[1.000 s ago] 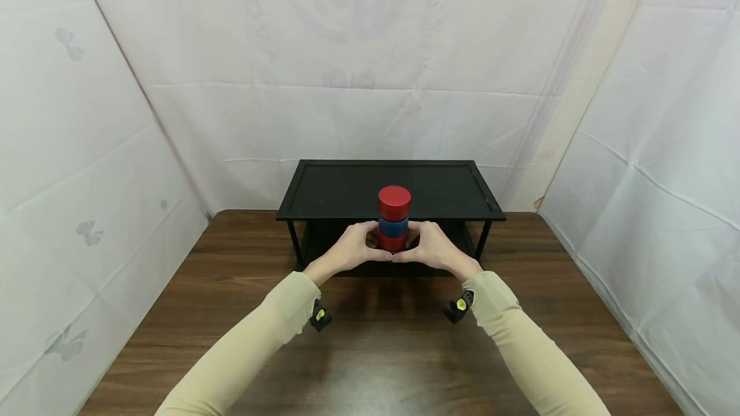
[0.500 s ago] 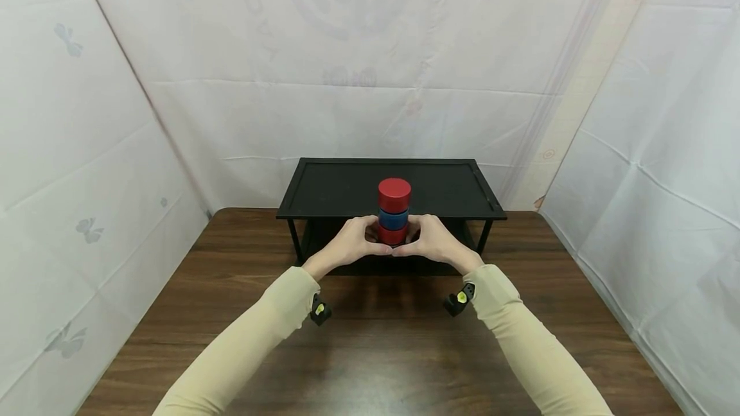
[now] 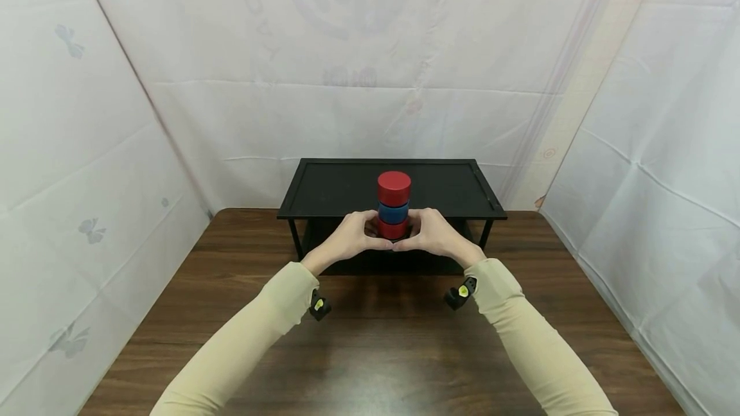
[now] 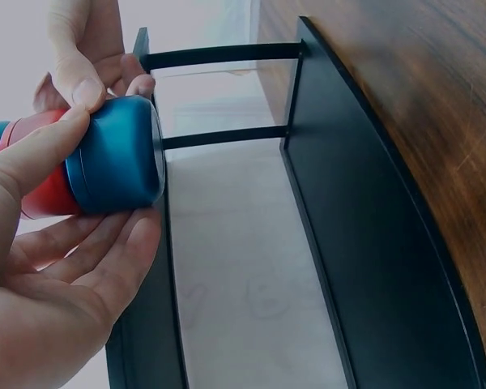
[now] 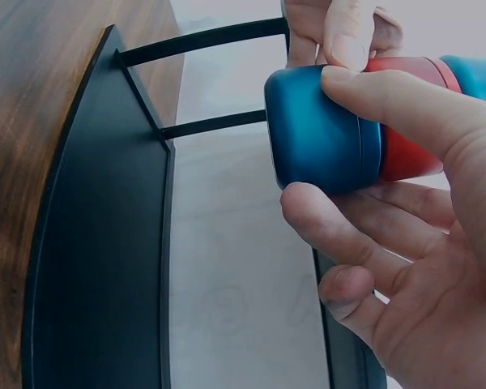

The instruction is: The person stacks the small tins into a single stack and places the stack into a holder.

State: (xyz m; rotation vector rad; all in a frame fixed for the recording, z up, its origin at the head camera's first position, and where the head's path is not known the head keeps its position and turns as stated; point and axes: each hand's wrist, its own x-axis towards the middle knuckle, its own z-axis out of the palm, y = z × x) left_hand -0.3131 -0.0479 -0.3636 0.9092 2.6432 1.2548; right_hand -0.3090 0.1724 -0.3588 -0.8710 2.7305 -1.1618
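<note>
In the head view, several round red and blue tins stand in one upright stack, in front of the black shelf (image 3: 324,188). The top tin (image 3: 394,189) is red, with a blue tin (image 3: 394,213) and a red tin (image 3: 392,229) below it. My left hand (image 3: 349,236) grips the lower part from the left, thumb and fingers curled round it. From the other side my right hand (image 3: 436,235) holds it likewise, the two thumbs meeting at the front. Both wrist views show the bottom blue tin (image 4: 117,154), its underside over the shelf's gap. The fingers' far parts are partly hidden in the head view.
The two-level shelf stands at the back of the brown wooden table (image 3: 370,352), its lower board (image 5: 97,211) close to the tabletop. White cloth (image 3: 347,82) hangs behind and on both sides. A small black device (image 3: 459,294) sits on each wrist.
Both hands have risen slightly with the stack of tins, which now overlaps more of the shelf's top board in the head view. The grip looks unchanged.
</note>
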